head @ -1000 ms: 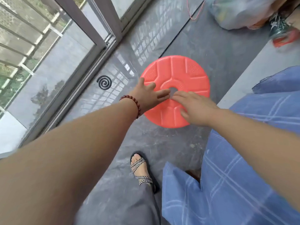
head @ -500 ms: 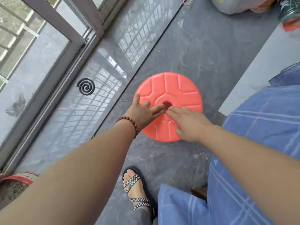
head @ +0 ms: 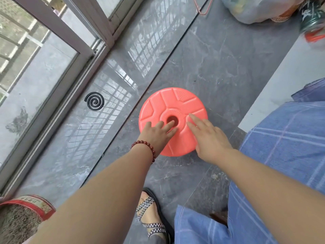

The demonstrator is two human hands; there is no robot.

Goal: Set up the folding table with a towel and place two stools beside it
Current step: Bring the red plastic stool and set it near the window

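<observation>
stool first: a round coral-red plastic stool seat (head: pixel 175 103), ribbed in wedges with a dark hole at its centre, sits low over the grey marbled floor tiles (head: pixel 216 64). what lies under the seat is hidden, so i cannot tell whether it is folded flat or standing on a body.

the left hand (head: pixel 156 134) lies flat on the near left part of the seat. its fingers are straight and a little spread, the longest tip at the rim of the hole. the right hand (head: pixel 209 138) lies flat on the near right part, fingers straight, tips just right of the hole. neither hand curls round anything. the open palms rest one on each side of the centre, which i judge is meant to bear down evenly and settle the stool squarely in its spot. a string of dark red beads (head: pixel 146 148) circles the left wrist.

just to the right of the right hand's fingers, a blue checked towel (head: pixel 284 147) drapes over what i take to be the folding table, so the stool sits beside it as the task wants.

well to the left of the left hand's fingers, a black spiral mosquito coil (head: pixel 94 101) lies on glossy tile by the metal-framed sliding glass door (head: pixel 84 32). back below the wrists, a foot in a checked-strap sandal (head: pixel 151 213) stands on the floor. far beyond the fingertips sits a clear plastic bag (head: pixel 249 9).

no second stool shows, so that part looks not yet done.
</observation>
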